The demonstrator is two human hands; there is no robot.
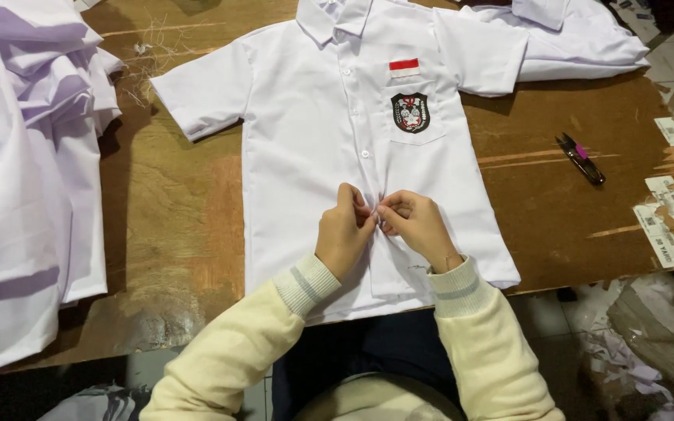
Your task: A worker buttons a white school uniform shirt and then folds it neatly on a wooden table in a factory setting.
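Shirt on table — stacked shirts left, thread snips right, labels beyond

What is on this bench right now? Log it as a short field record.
surface: wooden table
main item: white short-sleeved shirt, laid flat, front up, with a crest badge on the chest pocket
left hand: pinching the shirt's button placket
right hand: pinching the same spot, touching the left
tool: thread snips, right of the shirt, untouched
left edge: stack of white garments
right edge: paper labels
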